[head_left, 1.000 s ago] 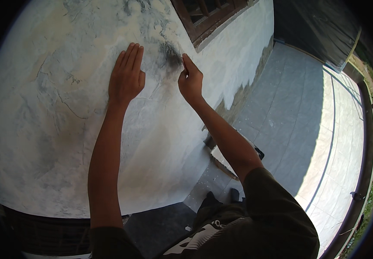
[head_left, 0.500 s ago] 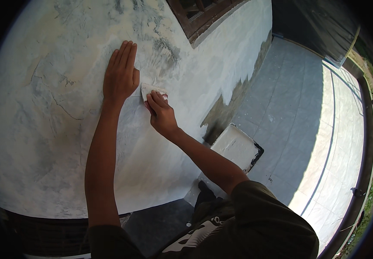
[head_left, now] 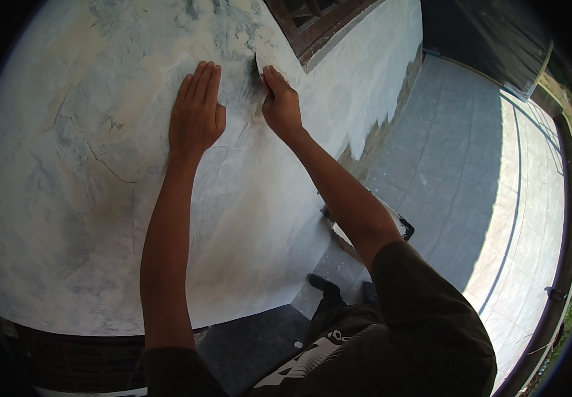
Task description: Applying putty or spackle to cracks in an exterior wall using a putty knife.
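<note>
A patchy white and grey wall [head_left: 87, 218] with cracks and smears of filler fills the left and middle of the view. My left hand [head_left: 195, 119] rests flat against it, fingers stretched upward and holding nothing. To the right, just below the window's corner, my right hand [head_left: 282, 109] grips a thin flat putty scraper [head_left: 259, 64]. The scraper's blade is near or against the wall beside a dark grey patch; it is seen almost edge-on, and my fingers hide part of it.
A brown window frame [head_left: 309, 40] sits above my right hand. A paint tray [head_left: 347, 239], partly behind my right forearm, lies on the grey tiled floor [head_left: 425, 172] by the wall's foot. Dark sheeting [head_left: 481, 43] hangs at the far right.
My right hand has moved up and right along the wall with the scraper, which has turned more edge-on. My left hand stays flat on the wall. The view has shifted slightly.
</note>
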Available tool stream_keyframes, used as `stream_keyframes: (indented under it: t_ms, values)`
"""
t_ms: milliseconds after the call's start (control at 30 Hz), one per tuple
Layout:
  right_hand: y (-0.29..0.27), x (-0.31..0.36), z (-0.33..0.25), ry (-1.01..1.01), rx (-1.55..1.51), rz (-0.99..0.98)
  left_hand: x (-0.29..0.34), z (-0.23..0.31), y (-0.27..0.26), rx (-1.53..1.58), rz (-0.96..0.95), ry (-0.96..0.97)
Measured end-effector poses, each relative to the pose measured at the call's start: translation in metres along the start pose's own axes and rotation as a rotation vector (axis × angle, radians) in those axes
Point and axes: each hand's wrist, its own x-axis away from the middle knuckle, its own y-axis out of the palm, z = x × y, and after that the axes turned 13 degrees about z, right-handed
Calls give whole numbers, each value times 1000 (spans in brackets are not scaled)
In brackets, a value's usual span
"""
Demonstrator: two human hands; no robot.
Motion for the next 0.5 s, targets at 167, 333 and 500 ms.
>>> stream_keyframes:
  t_ms: [167, 333, 500]
  values:
    - [25, 57, -20, -70, 115, 2, -5, 0, 0, 15, 40, 0]
    - [-9, 147, -57, -12, 15, -228, 0, -7, -1, 48, 46, -3]
    - [-117, 244, -58, 362, -209, -675, 3, -5, -1, 38, 37, -8]
